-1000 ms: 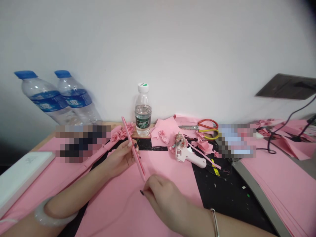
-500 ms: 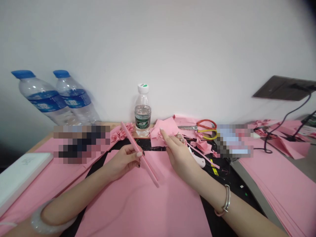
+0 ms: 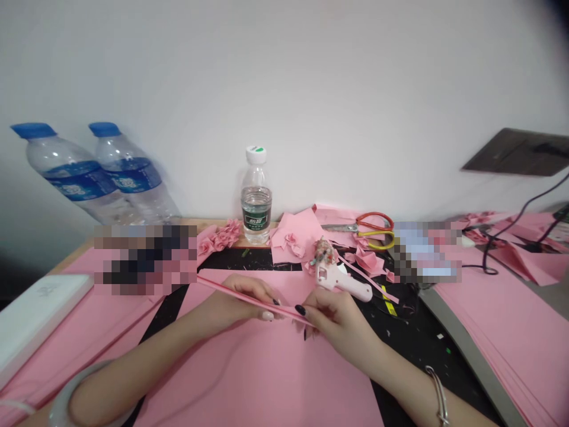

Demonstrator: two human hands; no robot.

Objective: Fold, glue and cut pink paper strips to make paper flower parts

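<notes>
Pink strip (image 3: 253,299) slants from far left to near right, with the left hand (image 3: 237,309) midway and the right hand (image 3: 333,314) at the near end

The dark surface (image 3: 418,350) lies under everything, its far edge against the wall. On it, 1 broad pink sheet (image 3: 262,373) spreads beneath the forearms. Beyond the sheet, at the far edge, 1 water bottle (image 3: 256,216) stands upright.

Above the sheet is the pink strip, seen almost edge-on. Its long axis runs obliquely across the person's front. The far-left end reaches toward a blurred patch; exactly where it stops, I cannot tell.

The 2 hands both grip it. The left hand clasps it partway along, thumb on the near side, other fingers behind. The right hand pinches the near-right end, so it is the nearer of the 2 to that end; the far-left length juts out past the left hand.

Just beyond the right hand lies 1 white glue gun (image 3: 344,283). Smallest, 1 pale nail (image 3: 267,316) shows on the left thumb, close to the strip.
</notes>
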